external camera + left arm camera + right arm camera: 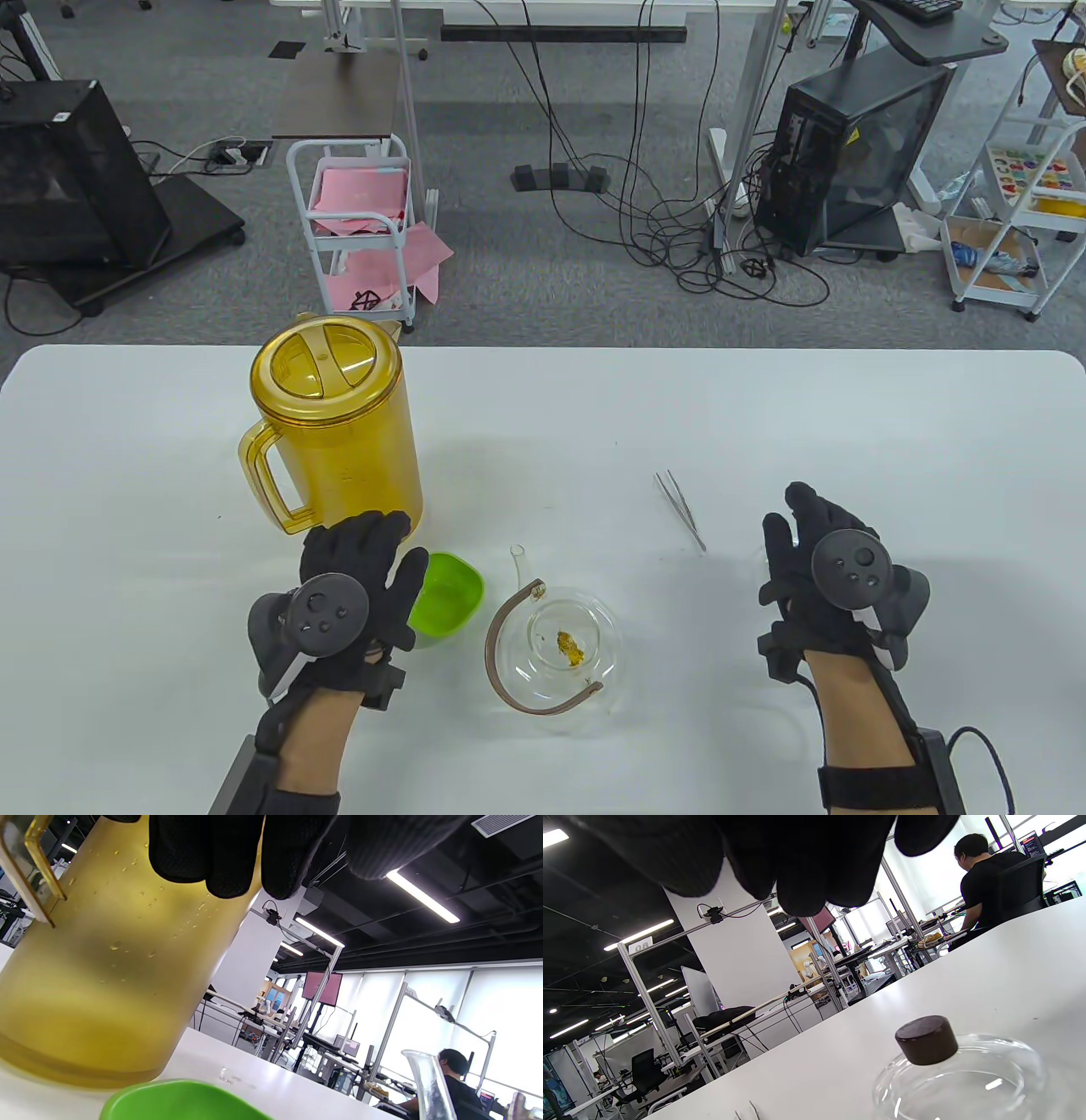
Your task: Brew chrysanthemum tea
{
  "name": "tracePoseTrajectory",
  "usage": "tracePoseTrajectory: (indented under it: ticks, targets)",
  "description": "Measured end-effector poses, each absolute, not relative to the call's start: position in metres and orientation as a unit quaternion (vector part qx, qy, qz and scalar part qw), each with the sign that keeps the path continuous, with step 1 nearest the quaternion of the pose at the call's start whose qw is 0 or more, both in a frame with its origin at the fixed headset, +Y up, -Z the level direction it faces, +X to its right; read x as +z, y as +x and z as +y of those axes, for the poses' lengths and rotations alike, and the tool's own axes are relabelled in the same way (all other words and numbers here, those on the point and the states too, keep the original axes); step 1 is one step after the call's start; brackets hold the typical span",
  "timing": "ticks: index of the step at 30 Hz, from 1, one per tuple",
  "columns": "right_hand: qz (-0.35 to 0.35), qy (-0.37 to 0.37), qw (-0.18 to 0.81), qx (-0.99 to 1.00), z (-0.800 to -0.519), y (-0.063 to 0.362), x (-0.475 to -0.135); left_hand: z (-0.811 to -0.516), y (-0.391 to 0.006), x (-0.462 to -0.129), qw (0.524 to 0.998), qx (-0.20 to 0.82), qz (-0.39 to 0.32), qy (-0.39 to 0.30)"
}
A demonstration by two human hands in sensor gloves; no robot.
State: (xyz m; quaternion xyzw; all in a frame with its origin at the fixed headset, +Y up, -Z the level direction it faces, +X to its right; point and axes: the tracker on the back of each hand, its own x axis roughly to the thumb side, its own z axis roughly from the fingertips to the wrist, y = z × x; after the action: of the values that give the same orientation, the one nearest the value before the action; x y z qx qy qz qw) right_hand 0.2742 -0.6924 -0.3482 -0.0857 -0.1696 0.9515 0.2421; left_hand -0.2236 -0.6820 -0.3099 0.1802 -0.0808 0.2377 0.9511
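Note:
A lidded yellow pitcher stands at the table's left, and it fills the left wrist view. In front of it sit a small green bowl and a lidless glass teapot with a brown handle and a chrysanthemum flower inside. My left hand hovers with its fingers extended between the pitcher's base and the bowl, holding nothing. My right hand hangs spread over the glass teapot lid with its dark knob, clear of it. Metal tweezers lie left of that hand.
The white table ends at a far edge, with a carpeted floor, cables, a white cart and computer cases beyond. The teapot spout rises to the right of the green bowl. A person sits at a distant desk.

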Motion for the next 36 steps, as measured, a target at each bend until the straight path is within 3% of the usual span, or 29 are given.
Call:
tracePoseTrajectory:
  ticks: [9,12,16,26,33,36]
  targets:
    - [-0.178,-0.066,0.244,0.951,-0.688,0.268,-0.346,-0.672,-0.223,-0.302,0.935,0.252,-0.094,0.231]
    - [-0.181,-0.061,0.244,0.951,-0.686,0.265,-0.345,-0.663,-0.229,-0.297,0.922,0.255,-0.093,0.276]
    - [-0.183,-0.055,0.245,0.95,-0.686,0.263,-0.346,-0.65,-0.249,-0.296,0.906,0.277,-0.055,0.316]
    - [-0.175,-0.04,0.238,0.955,-0.689,0.254,-0.348,-0.658,-0.314,-0.34,0.853,0.434,0.088,0.275]
    - [-0.173,-0.046,0.242,0.954,-0.688,0.256,-0.347,-0.663,-0.333,-0.365,0.818,0.509,0.128,0.236]
    - [-0.172,-0.045,0.242,0.954,-0.688,0.255,-0.347,-0.666,-0.333,-0.37,0.794,0.531,0.142,0.26]
